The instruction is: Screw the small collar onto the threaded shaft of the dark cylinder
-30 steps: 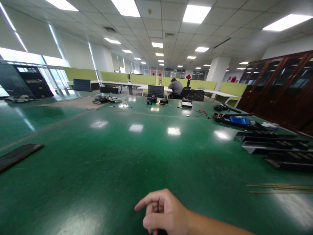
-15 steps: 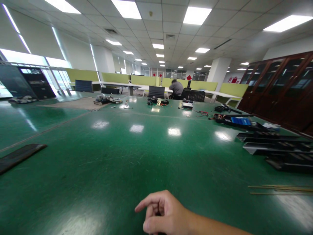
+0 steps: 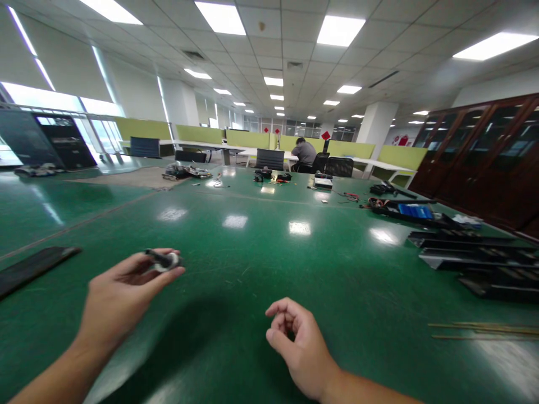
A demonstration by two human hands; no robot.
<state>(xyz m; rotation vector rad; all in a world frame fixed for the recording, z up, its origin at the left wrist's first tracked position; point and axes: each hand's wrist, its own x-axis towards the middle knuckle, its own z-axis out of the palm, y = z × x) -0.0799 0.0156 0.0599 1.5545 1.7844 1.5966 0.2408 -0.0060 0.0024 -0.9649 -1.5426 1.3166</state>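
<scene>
My left hand (image 3: 122, 292) is raised over the left side of the green table (image 3: 236, 348). Between its thumb and fingers is a small black part with a pale ring (image 3: 165, 261) and a short dark stem; its exact kind is not clear. Lower and to the right, my right hand (image 3: 298, 342) hovers over the table with loosely curled fingers. A gap shows between its thumb and forefinger, and nothing is in it.
A flat dark bar (image 3: 36, 269) lies at the left. Along the right are several black metal channels (image 3: 475, 255), thin brass-coloured rods (image 3: 484, 330) and a black tray with blue pieces (image 3: 415, 211). Tools and wires lie along the far side, where a person (image 3: 304, 152) sits beyond.
My left hand has come into view from the left, holding the small black part. My right hand has moved up and slightly right, its forefinger now more curled.
</scene>
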